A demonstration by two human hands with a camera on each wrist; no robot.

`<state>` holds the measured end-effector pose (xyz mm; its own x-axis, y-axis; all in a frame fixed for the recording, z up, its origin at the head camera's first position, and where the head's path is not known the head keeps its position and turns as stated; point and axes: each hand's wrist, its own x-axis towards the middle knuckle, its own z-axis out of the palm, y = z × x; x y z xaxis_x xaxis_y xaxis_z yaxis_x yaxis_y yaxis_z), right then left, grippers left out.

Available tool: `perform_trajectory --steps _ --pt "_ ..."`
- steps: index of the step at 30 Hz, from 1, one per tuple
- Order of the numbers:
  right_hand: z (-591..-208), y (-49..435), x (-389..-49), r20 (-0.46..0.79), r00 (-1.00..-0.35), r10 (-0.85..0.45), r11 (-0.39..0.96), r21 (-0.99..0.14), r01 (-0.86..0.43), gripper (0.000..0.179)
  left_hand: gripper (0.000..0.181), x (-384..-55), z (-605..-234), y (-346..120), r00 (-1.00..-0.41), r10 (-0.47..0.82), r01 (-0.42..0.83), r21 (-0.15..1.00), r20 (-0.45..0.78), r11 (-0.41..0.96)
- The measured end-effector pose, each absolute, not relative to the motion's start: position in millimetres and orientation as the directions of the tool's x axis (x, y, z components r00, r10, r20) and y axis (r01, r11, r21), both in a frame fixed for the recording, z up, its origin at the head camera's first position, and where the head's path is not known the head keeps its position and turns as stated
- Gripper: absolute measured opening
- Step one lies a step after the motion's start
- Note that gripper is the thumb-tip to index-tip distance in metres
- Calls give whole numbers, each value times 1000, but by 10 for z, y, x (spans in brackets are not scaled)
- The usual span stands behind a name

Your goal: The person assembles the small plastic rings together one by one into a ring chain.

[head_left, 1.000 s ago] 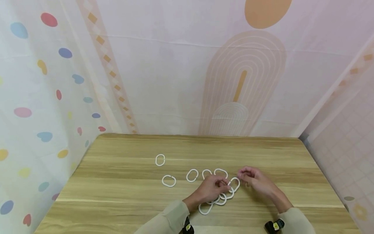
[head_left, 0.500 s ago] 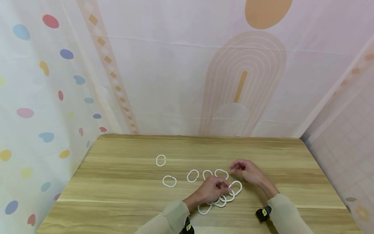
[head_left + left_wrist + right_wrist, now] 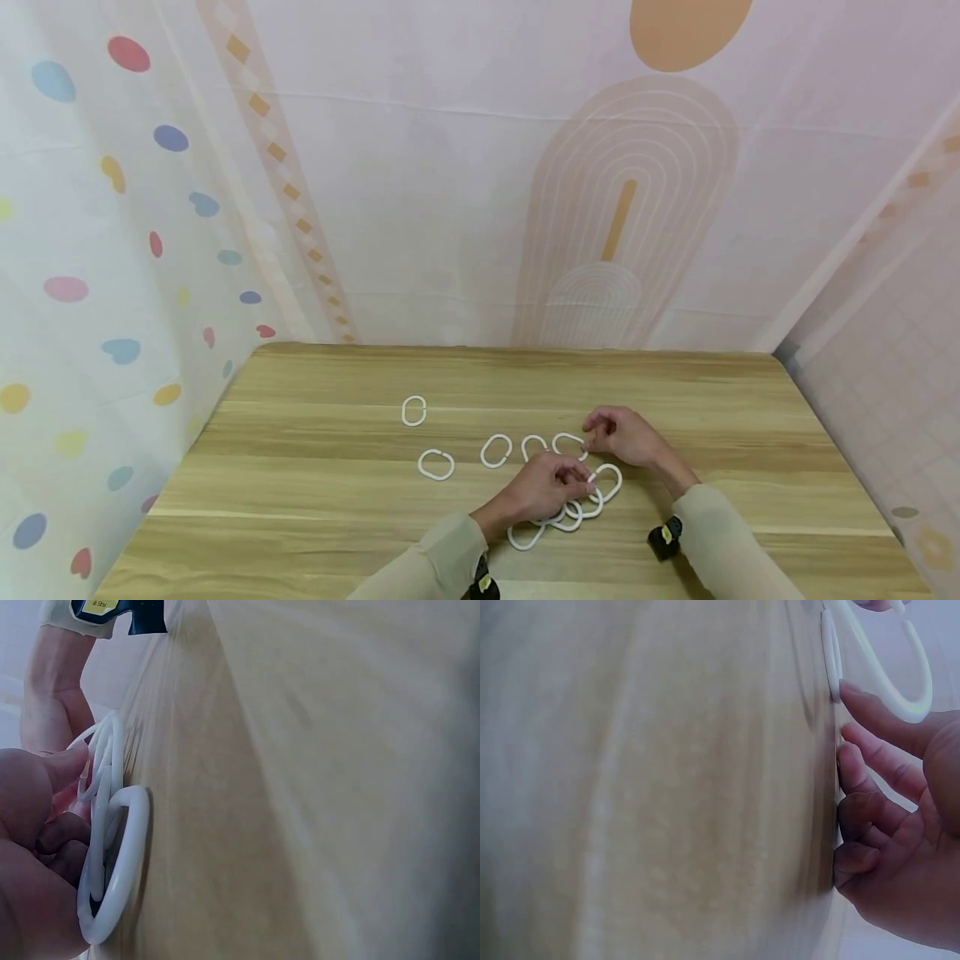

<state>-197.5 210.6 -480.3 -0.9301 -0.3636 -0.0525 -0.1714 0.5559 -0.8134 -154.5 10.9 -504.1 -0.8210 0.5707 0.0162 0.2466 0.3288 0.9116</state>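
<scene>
My left hand [image 3: 534, 487] pinches an end part of a chain of white plastic C-shaped links [image 3: 570, 517] between thumb and fingers, just above the wooden table. The chain's last link [image 3: 613, 483] sticks out to the right of the fingertips. In the left wrist view, several joined links [image 3: 127, 862] lie against that hand. Farther back, my right hand [image 3: 630, 437] is at a loose white link [image 3: 568, 445]; its thumb tip touches the link's right end, with the fingers loosely bent on the tabletop. The left hand covers part of the chain.
More loose white links lie to the left: one [image 3: 497, 451] beside another [image 3: 531, 446] partly behind the left hand, then a link [image 3: 436, 465] and one farther back [image 3: 414, 411]. A patterned curtain [image 3: 420, 250] stands along the wooden table's [image 3: 337, 517] back edge.
My right hand has left the chain's end link and moved left and back to the loose link. The end link shifted slightly right. The left hand stays in place, still pinching the chain.
</scene>
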Motion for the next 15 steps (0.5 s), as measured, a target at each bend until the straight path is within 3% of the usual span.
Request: perform_trajectory --steps 15 --pt "-4835 2342 -1949 -35 -925 -379 544 -816 -193 20 6 -1563 -5060 118 -827 562 234 913 6 333"
